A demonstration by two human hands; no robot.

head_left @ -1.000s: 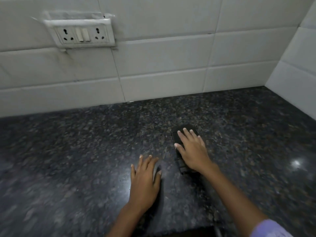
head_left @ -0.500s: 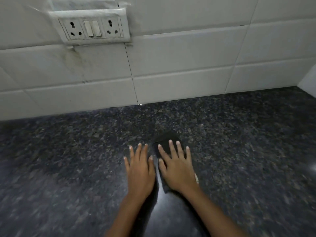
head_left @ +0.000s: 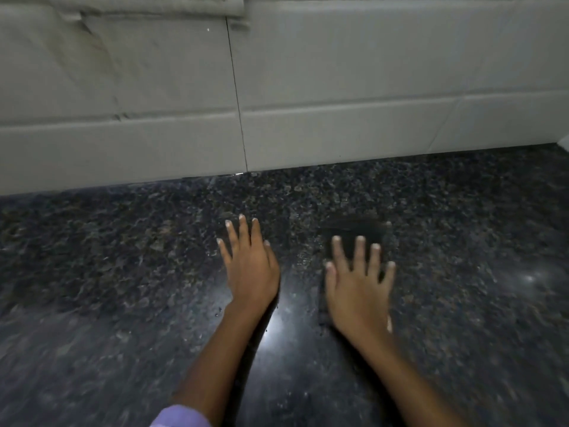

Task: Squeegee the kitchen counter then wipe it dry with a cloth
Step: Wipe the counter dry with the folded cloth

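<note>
A dark speckled granite counter (head_left: pixel 123 272) fills the lower view. My right hand (head_left: pixel 358 288) lies flat with fingers spread, pressing a dark cloth (head_left: pixel 354 231) onto the counter; the cloth shows beyond the fingertips and is mostly hidden under the palm. My left hand (head_left: pixel 249 263) rests flat on the bare stone to the left of it, fingers straight, holding nothing. No squeegee is in view. The picture is blurred by motion.
A white tiled wall (head_left: pixel 338 87) rises at the back edge of the counter, with the bottom edge of a socket plate (head_left: pixel 154 7) at the top left. A side wall corner (head_left: pixel 565 146) shows at the far right. Light glares off the stone between my forearms.
My right hand has slid the cloth to the right, away from my left hand. The view has tilted down and closer, so the socket plate has nearly left the top.
</note>
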